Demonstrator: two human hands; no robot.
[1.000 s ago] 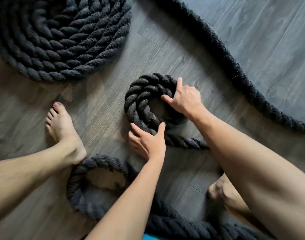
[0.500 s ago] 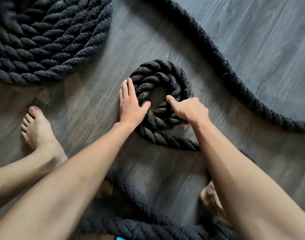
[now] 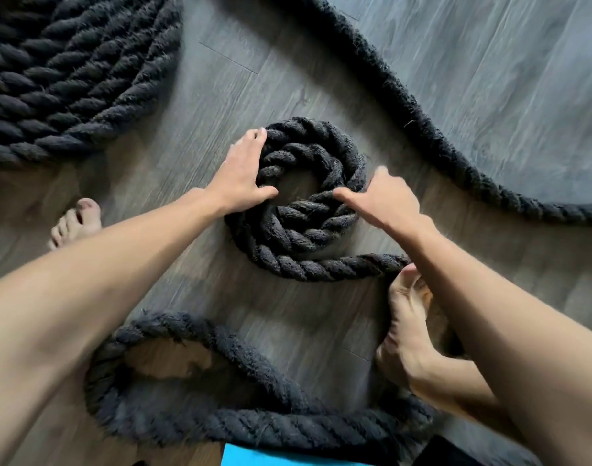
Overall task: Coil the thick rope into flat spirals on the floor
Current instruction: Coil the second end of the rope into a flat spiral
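A thick black rope forms a small flat spiral [image 3: 308, 230] of about two turns on the grey wood floor, with a hole at its centre. My left hand [image 3: 241, 173] holds the spiral's left side, fingers along the outer turn and thumb hooked into the centre hole. My right hand [image 3: 385, 200] grips the right side, thumb stretched left across the inner turn, other fingers curled over the outer edge and blurred. The rope's tail [image 3: 355, 265] leaves the spiral at the lower right and passes under my right forearm.
A large finished spiral [image 3: 69, 79] fills the top left. Loose rope [image 3: 422, 122] sweeps from top centre to the right edge. Another loose loop [image 3: 220, 415] lies at the bottom. My bare left foot [image 3: 76, 223] and right foot [image 3: 409, 327] flank the work. A blue object [image 3: 254, 459] sits at the bottom edge.
My left hand went from the spiral's near edge to its left side, thumb now inside the hole. My right hand shifted to the right side. The spiral looks tighter.
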